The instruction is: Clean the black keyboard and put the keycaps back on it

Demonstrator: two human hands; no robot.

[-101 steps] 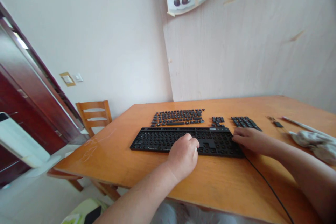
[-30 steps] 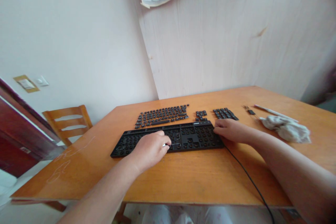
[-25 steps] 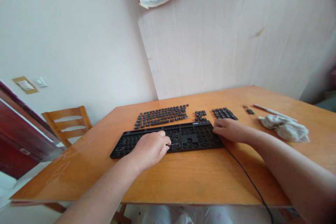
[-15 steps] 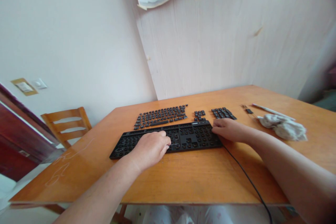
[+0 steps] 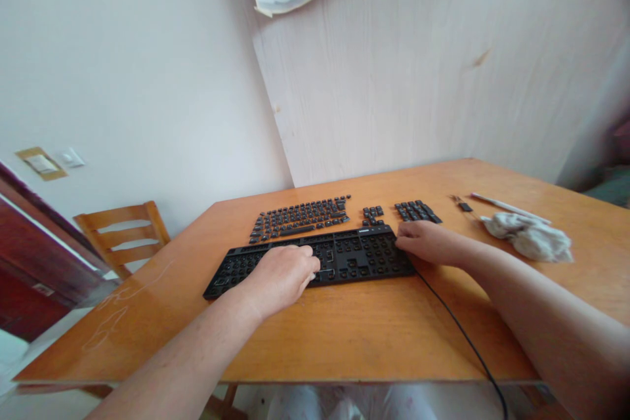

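Observation:
A black keyboard [image 5: 354, 251] with its keycaps off lies slightly tilted across the table. Over its middle is my left hand [image 5: 288, 275], fingers curled and pressed together. A small pale bit shows at those fingertips, too little to name. My right hand [image 5: 418, 236] is closed on the keyboard's right end, its fingers folded at the edge. Behind the keyboard, loose black keycaps [image 5: 300, 215] are laid out in rows, with a smaller group of keycaps [image 5: 373, 213] and a number-pad block of keycaps [image 5: 417, 211] to their right.
The keyboard cable [image 5: 460, 325] runs over the table's front edge. To the right on the wooden table [image 5: 344, 335] lie a crumpled grey cloth [image 5: 534, 236], a thin pale stick [image 5: 509, 208] and a small dark object [image 5: 465, 207]. A wooden chair [image 5: 123, 230] stands left.
The view has shifted very slightly. Both hands keep nearly the same place on the keyboard, and the keycaps lie as before.

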